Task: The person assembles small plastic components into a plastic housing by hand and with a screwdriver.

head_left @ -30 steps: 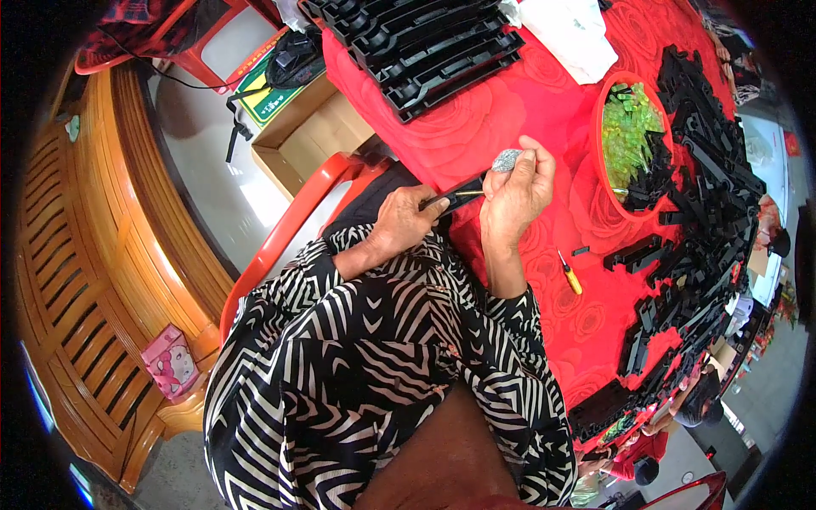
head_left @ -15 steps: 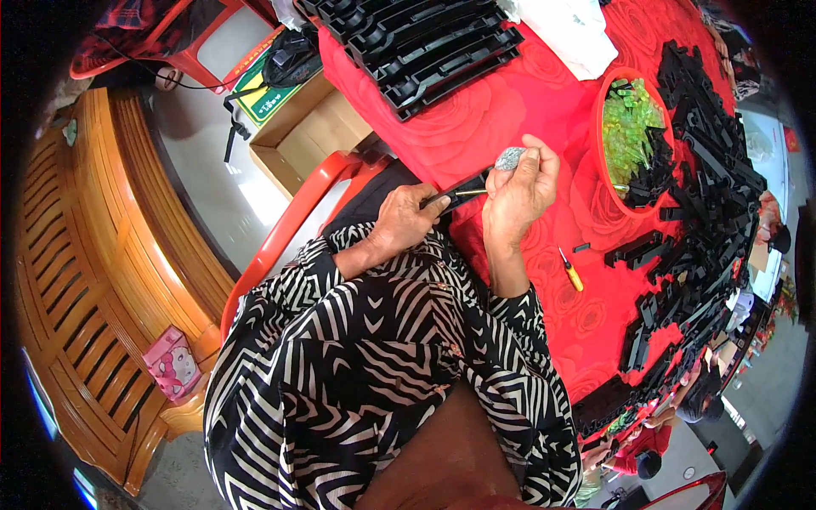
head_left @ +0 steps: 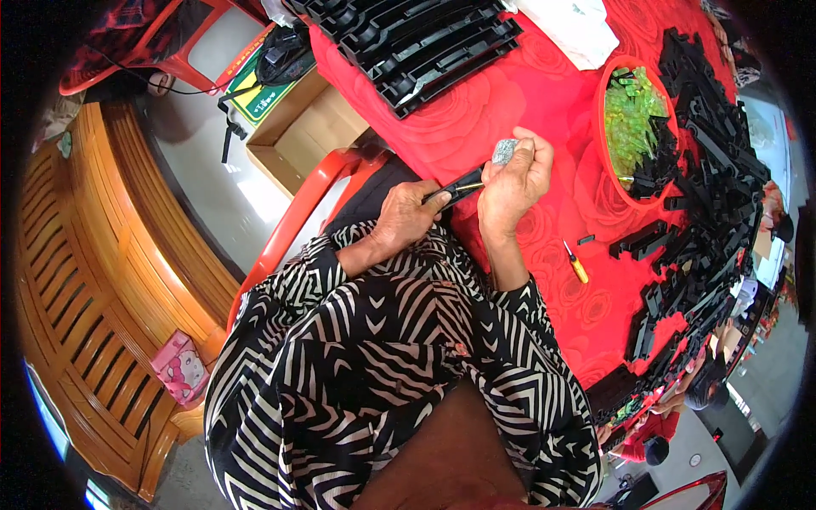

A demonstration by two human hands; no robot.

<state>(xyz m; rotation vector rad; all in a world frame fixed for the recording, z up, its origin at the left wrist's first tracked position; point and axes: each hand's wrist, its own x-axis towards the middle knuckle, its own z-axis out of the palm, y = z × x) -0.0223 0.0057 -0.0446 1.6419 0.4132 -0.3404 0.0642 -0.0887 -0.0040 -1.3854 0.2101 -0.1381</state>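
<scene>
My left hand (head_left: 405,216) is closed around one end of a long black plastic part (head_left: 463,185) above my lap, at the table's edge. In my closed right hand (head_left: 512,194) is a screwdriver-like tool with a speckled grey handle (head_left: 504,152); its end sticks out above my fist. The tool's thin brass-coloured shaft points left and meets the black part, its tip too small to make out. To the right on the red cloth lie a small screwdriver with a yellow handle (head_left: 578,268) and a short black piece (head_left: 586,239).
A red-rimmed basin (head_left: 602,140) holds yellow-green translucent pieces (head_left: 631,110) and black ones. Beyond it spreads a heap of black plastic parts (head_left: 710,161). Black trays (head_left: 416,51) and a white bag (head_left: 578,30) lie at the far side. A red chair (head_left: 285,225) stands left.
The view has shifted slightly. More of the black part now shows between my hands, and my right hand with the tool has tilted a little. Both holds are unchanged.
</scene>
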